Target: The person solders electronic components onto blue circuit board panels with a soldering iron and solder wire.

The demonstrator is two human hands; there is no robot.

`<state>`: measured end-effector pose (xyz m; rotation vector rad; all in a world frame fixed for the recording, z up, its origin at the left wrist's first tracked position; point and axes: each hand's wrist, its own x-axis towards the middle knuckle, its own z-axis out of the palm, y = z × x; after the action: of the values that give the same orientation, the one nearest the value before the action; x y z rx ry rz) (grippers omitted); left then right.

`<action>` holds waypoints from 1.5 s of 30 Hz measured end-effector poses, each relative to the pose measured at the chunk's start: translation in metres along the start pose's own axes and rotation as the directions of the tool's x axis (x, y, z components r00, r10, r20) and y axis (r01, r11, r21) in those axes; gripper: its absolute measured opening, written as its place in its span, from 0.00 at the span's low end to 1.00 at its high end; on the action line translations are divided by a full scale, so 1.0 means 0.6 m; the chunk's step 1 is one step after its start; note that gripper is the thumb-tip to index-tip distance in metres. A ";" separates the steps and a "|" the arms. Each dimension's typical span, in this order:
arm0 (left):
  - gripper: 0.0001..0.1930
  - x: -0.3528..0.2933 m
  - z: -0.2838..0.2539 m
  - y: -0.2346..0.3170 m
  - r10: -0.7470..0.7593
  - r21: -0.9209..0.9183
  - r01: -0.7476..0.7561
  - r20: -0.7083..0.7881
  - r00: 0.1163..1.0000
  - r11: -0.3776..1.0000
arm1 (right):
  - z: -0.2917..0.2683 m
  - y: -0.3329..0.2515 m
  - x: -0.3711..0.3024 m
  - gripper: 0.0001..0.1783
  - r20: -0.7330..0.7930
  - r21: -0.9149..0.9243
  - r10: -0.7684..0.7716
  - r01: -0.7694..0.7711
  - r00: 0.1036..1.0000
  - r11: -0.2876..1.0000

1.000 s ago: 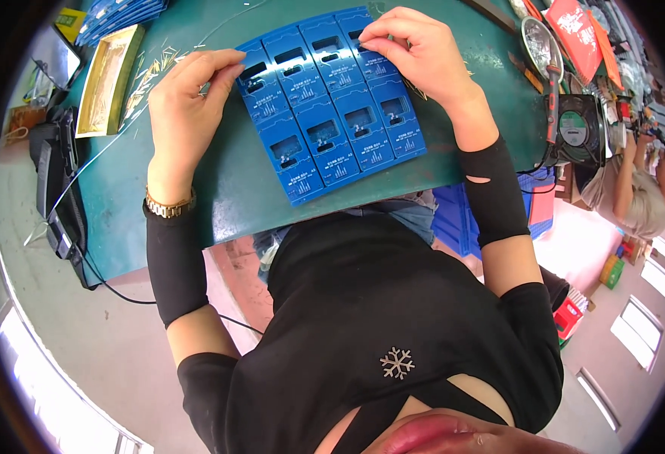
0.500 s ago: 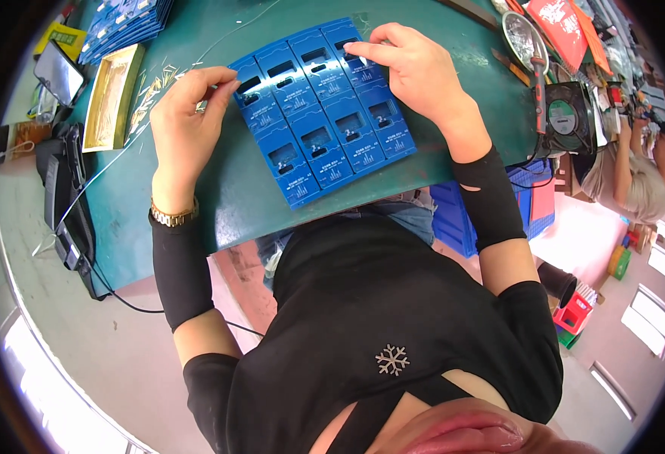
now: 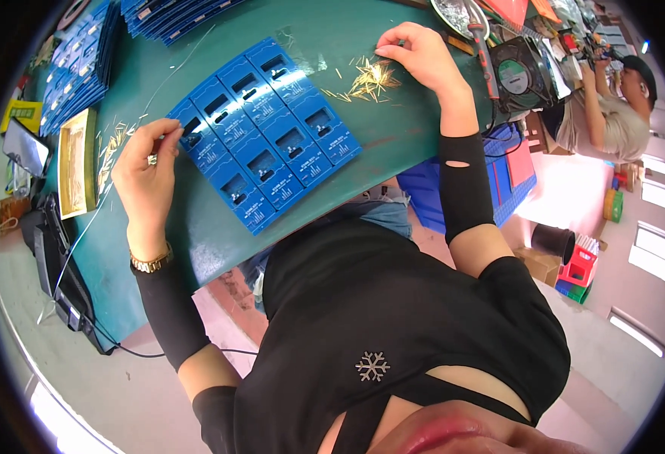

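A blue circuit-board panel with two rows of rectangular cutouts lies on the green table. My left hand, with a gold watch at its wrist, is closed in a pinch at the panel's far left corner. Its fingertips touch or nearly touch the board beside a cutout; what they hold is hidden. My right hand is off the board, past its right side. Thumb and forefinger are pinched close to a small pile of thin gold pins; anything between them is too small to make out.
More pins are scattered left of the panel by a yellow-rimmed tray. Stacks of blue boards stand at the far left. A soldering iron and a fan are at right. A co-worker sits beyond.
My right hand has left the panel's far right part and moved right, to the pin pile. My left hand stays at the panel's left corner. The whole view has shifted and turned.
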<state>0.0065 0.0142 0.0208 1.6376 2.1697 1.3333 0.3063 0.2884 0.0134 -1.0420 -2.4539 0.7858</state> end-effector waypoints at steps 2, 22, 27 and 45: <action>0.05 0.001 -0.002 0.001 -0.006 -0.006 0.006 0.017 1.000 1.000 | 0.007 0.005 0.001 0.06 -0.042 -0.145 -0.214 0.206 0.976 0.968; 0.04 -0.033 -0.013 0.007 -0.035 0.069 0.039 -0.058 0.998 0.997 | 0.049 -0.060 0.030 0.10 -0.182 0.616 -0.176 0.252 0.967 0.746; 0.05 -0.032 -0.016 0.012 0.007 0.089 0.000 -0.079 0.997 0.996 | 0.055 -0.089 0.050 0.10 -0.199 0.469 -0.246 0.313 0.949 0.826; 0.07 -0.030 -0.011 0.020 0.076 0.050 -0.075 -0.022 0.997 0.996 | 0.092 -0.132 0.036 0.07 -0.009 0.653 -0.090 0.074 0.996 0.754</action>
<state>0.0191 -0.0040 0.0260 1.7472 2.1915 1.3364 0.2204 0.2398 0.0211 -0.6410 -1.9513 1.4843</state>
